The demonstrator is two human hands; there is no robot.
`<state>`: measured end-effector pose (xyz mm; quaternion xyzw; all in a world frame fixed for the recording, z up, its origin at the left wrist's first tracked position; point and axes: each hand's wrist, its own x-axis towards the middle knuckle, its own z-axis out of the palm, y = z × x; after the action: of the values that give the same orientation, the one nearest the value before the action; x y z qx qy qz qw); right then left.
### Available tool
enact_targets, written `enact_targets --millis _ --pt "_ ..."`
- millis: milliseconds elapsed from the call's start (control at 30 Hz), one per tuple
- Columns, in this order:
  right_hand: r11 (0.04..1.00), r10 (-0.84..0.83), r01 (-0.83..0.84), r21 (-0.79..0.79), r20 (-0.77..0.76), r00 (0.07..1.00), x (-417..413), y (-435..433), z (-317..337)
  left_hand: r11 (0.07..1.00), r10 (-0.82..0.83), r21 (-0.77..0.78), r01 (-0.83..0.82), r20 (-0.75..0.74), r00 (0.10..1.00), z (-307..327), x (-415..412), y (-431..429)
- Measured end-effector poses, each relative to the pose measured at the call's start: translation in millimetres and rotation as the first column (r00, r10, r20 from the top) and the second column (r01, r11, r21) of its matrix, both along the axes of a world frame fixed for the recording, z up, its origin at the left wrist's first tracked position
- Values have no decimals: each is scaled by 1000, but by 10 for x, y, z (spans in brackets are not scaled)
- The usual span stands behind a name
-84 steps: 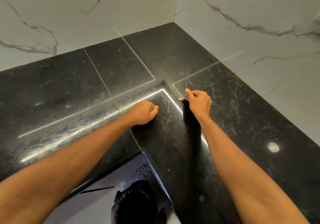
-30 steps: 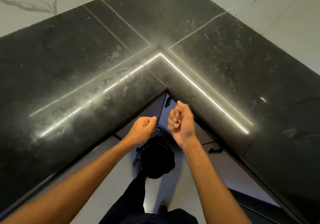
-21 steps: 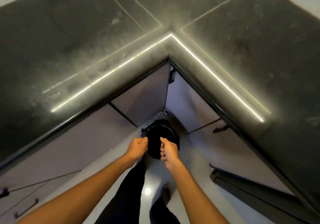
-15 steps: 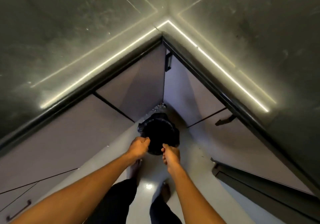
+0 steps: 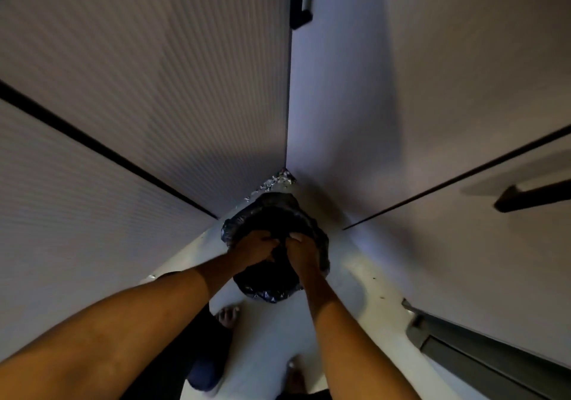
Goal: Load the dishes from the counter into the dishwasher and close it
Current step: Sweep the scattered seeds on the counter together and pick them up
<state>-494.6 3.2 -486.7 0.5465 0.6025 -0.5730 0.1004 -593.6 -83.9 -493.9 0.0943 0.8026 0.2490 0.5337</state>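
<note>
Curled grip (both hands (image 5: 254, 248) (image 5: 301, 254)); bin bag (image 5: 272, 211)

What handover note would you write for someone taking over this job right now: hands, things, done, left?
Hands: left hand and right hand both grip the black bin bag on the floor in the corner between the cabinets.
Job's things: no dishes or counter in view; no dishwasher identifiable.
Done: cannot tell from here.
Left: let go of the bag, load any remaining dishes, close the dishwasher.
</note>
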Motion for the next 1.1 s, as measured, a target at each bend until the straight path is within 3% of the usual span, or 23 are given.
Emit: enact_targets --millis 100,233,400,500,567,767,833,933,1100 --pt "1000 -1 1 -14 11 1000 68 49 -183 990 -141 -3 143 -189 972 1 -52 -23" --pt "999 -27 27 -34 -9 1000 128 9 33 994 -94 30 106 -284 954 276 -78 -140" --pt "998 32 -32 -48 7 999 315 -125 530 997 -77 10 83 -272 959 731 -59 -400" --pt "977 213 -210 -45 58 975 329 -169 748 972 -235 -24 234 -157 959 1075 -42 -397" --pt "962 275 -273 -32 82 958 314 -143 982 958 -279 35 285 -126 952 1242 -67 -277" --pt "897 416 -426 113 102 903 195 75 849 879 -466 -45 475 -301 832 1087 -186 105" --pt "876 446 -459 146 112 888 208 100 680 880 -451 -24 474 -353 820 977 -207 151" --pt "911 371 -376 166 60 926 282 72 520 884 -424 -13 467 -439 792 818 -225 122" --pt "928 360 -364 75 64 931 437 -80 451 955 -278 -25 296 -420 864 967 -182 -217"
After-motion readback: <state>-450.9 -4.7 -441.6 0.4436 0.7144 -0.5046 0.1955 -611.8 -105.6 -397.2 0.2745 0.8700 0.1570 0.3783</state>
